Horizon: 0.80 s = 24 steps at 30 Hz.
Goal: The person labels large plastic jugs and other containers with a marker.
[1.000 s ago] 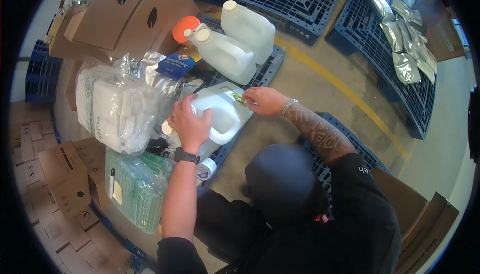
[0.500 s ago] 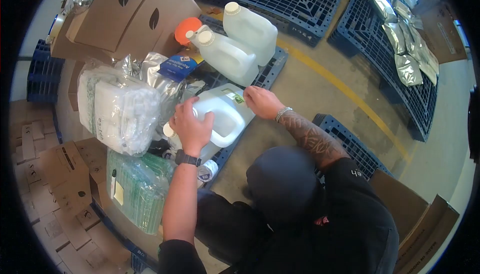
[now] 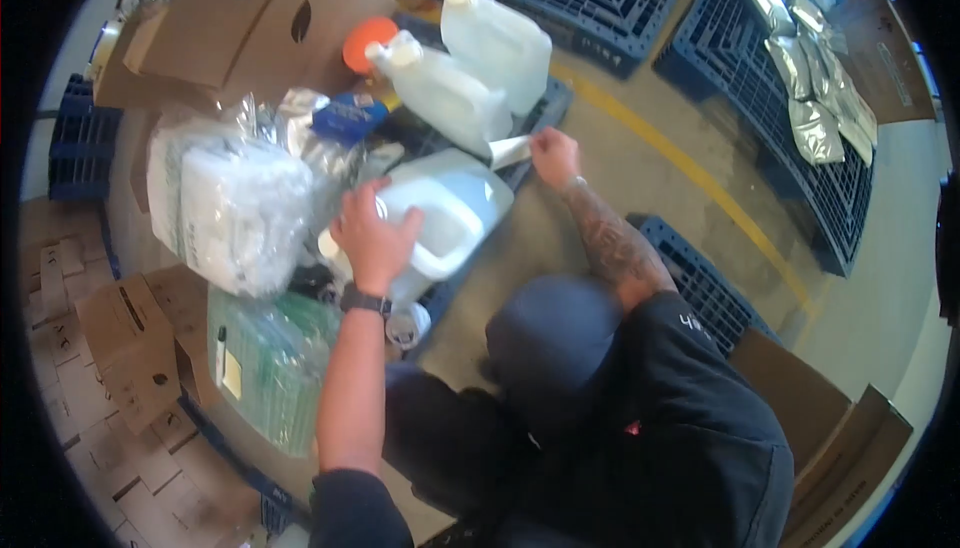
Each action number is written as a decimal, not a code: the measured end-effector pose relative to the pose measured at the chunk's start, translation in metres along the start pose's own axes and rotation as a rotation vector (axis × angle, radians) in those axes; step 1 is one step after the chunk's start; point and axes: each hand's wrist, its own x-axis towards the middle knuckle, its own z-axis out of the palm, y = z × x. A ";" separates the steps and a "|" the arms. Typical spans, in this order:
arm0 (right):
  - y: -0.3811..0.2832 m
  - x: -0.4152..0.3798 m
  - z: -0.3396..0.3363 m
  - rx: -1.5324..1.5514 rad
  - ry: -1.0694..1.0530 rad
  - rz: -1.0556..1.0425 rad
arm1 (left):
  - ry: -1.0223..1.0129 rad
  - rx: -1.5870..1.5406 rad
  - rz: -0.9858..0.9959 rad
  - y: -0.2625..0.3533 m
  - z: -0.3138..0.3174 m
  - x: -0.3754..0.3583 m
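Observation:
A translucent plastic jug [image 3: 478, 191] with a moulded handle lies tilted on a dark blue pallet. My left hand [image 3: 374, 241] grips it at the cap end, thumb and fingers spread around the top and hiding most of the cap. Beyond the jug's base, my right hand [image 3: 556, 159] is closed on the end of a white peeled label [image 3: 511, 152], which stretches back towards the jug. Two more jugs stand just behind: a front jug [image 3: 445, 98] and a rear jug [image 3: 505, 48]. Under my left wrist sits a small white container [image 3: 408, 326].
Plastic-wrapped white packs [image 3: 235, 213] and a green wrapped bundle [image 3: 270, 368] lie to the left. Behind them are a large cardboard box [image 3: 255, 18], a blue packet [image 3: 348, 118] and an orange round object [image 3: 371, 44]. Silver pouches [image 3: 815, 98] rest on a pallet at right.
The label that lay on the jug's side is now pulled away from it in my right hand, which moved outward and up. My left hand stays on the jug.

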 end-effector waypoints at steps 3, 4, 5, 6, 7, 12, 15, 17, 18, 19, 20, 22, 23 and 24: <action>0.004 0.026 -0.016 -0.042 0.247 0.120 | 0.043 0.010 -0.001 -0.002 0.001 0.021; 0.004 0.008 -0.023 0.014 0.207 0.159 | 0.056 0.002 0.000 0.001 0.003 0.022; 0.006 0.000 -0.029 -0.008 0.147 0.138 | 0.057 -0.008 -0.002 0.004 0.003 0.022; 0.007 -0.008 -0.035 -0.013 0.145 0.137 | 0.053 -0.006 -0.004 0.005 0.002 0.022; 0.005 -0.016 -0.041 0.028 0.134 0.201 | 0.049 0.001 -0.002 0.005 0.001 0.022; -0.006 -0.046 -0.052 0.004 0.141 0.234 | 0.067 0.004 0.008 0.006 0.002 0.022; 0.000 -0.065 -0.044 -0.129 0.082 0.191 | 0.094 0.003 0.026 0.002 0.003 0.018; 0.003 -0.077 -0.036 -0.124 0.065 0.145 | 0.090 0.003 0.025 0.005 0.004 0.021; 0.009 -0.078 -0.031 -0.127 0.077 0.105 | 0.116 -0.025 0.055 0.001 0.007 0.020; 0.018 -0.083 -0.025 -0.091 0.101 0.036 | 0.122 0.004 0.033 -0.001 0.011 0.020; 0.009 -0.086 -0.023 -0.050 0.131 0.094 | 0.103 -0.022 0.009 -0.001 0.011 0.021; 0.018 -0.090 -0.014 -0.037 0.078 0.173 | 0.113 -0.021 0.007 0.002 0.011 0.021; 0.025 -0.092 -0.004 -0.060 0.161 0.097 | 0.137 -0.044 0.032 0.002 0.012 0.021; 0.013 -0.088 -0.008 -0.055 0.037 0.312 | 0.150 -0.027 0.008 0.005 0.012 0.020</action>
